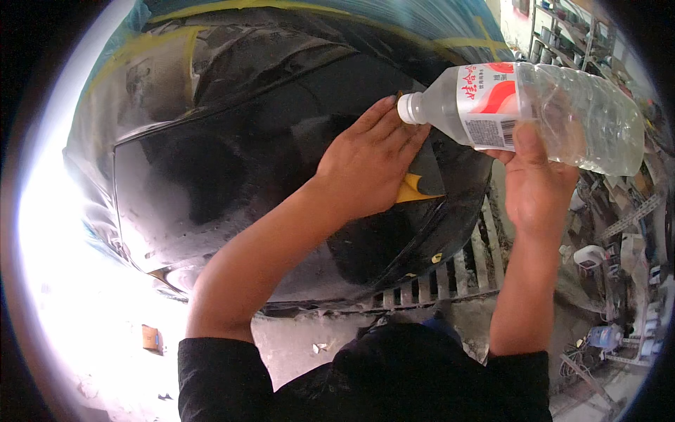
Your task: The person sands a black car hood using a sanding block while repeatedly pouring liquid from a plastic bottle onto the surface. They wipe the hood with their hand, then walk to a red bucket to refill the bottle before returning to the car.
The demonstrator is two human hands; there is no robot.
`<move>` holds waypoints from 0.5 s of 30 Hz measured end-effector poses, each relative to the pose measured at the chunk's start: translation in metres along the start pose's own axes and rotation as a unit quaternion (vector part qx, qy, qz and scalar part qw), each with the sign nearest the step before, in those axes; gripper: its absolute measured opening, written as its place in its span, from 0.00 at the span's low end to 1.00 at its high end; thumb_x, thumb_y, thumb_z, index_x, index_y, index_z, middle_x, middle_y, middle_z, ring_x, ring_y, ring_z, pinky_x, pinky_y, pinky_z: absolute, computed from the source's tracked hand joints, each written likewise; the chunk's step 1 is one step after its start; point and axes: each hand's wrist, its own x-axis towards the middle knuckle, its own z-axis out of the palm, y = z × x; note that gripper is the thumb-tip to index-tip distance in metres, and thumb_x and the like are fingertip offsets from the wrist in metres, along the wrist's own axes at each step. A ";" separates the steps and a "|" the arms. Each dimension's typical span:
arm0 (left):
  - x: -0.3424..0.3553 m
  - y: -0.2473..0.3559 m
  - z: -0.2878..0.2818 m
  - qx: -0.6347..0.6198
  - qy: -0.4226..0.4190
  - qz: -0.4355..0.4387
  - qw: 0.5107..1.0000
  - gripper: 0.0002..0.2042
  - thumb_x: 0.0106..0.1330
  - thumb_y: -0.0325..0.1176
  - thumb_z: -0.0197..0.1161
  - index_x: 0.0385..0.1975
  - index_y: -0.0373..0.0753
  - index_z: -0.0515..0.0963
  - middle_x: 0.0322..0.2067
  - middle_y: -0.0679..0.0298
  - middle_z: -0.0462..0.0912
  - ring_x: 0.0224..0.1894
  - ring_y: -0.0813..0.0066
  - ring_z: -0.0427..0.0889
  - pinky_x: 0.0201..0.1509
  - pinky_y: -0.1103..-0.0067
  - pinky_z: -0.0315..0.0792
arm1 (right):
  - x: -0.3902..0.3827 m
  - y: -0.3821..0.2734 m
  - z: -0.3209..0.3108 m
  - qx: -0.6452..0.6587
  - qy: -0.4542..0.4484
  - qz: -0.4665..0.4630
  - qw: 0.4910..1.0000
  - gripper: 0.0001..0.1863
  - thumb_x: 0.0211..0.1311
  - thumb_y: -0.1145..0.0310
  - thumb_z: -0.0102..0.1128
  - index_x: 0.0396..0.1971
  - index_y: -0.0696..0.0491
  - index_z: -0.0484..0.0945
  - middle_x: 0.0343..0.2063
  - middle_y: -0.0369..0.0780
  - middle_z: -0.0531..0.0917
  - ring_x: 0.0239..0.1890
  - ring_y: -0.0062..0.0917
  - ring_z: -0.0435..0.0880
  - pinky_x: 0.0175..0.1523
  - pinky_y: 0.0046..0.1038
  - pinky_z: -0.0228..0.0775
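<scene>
My left hand (pixel 367 160) lies palm down on a black car panel (pixel 218 179), fingers stretched toward the upper right. Under it is a sheet of sandpaper (pixel 410 190) with a yellow back; a curled corner sticks out at the hand's edge, and the rest is mostly hidden. In my right hand (pixel 538 179) is a clear plastic bottle (pixel 590 116) with a white and red label, tipped nearly level. Its white, capped-looking neck points left, right at my left fingertips. Clear liquid appears to be inside. The panel has glossy and dull patches.
Bluish plastic film (pixel 450 24) and yellow tape (pixel 246 5) cover the car beyond the panel. A floor grate (pixel 460 271) runs below the car's near edge. Cluttered parts, a white jug (pixel 589 256) and a shelf rack (pixel 562 42) stand at right. A small box (pixel 150 337) lies lower left.
</scene>
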 end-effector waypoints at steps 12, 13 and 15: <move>-0.046 -0.017 -0.006 0.029 -0.025 0.026 0.999 0.34 0.63 0.40 0.58 0.70 0.39 0.59 0.73 0.57 0.54 0.77 0.67 0.46 0.79 0.68 0.38 | 0.004 0.006 -0.001 0.011 0.011 -0.017 1.000 0.36 0.64 0.68 0.64 0.68 0.59 0.56 0.52 0.48 0.78 0.47 0.37 0.84 0.43 0.36 0.85; -0.018 -0.010 -0.009 0.028 -0.026 0.030 0.999 0.33 0.64 0.40 0.57 0.70 0.39 0.59 0.73 0.57 0.54 0.77 0.67 0.47 0.79 0.68 0.38 | 0.007 0.007 -0.004 0.010 0.004 -0.020 1.000 0.37 0.64 0.68 0.64 0.68 0.59 0.56 0.52 0.48 0.78 0.47 0.37 0.84 0.43 0.36 0.85; -0.010 -0.007 -0.012 0.022 -0.033 0.030 0.999 0.33 0.64 0.40 0.56 0.70 0.39 0.59 0.73 0.57 0.55 0.76 0.67 0.47 0.79 0.69 0.39 | 0.006 0.007 0.000 0.022 -0.007 -0.021 1.000 0.37 0.64 0.68 0.65 0.68 0.60 0.56 0.52 0.48 0.78 0.47 0.37 0.85 0.42 0.35 0.85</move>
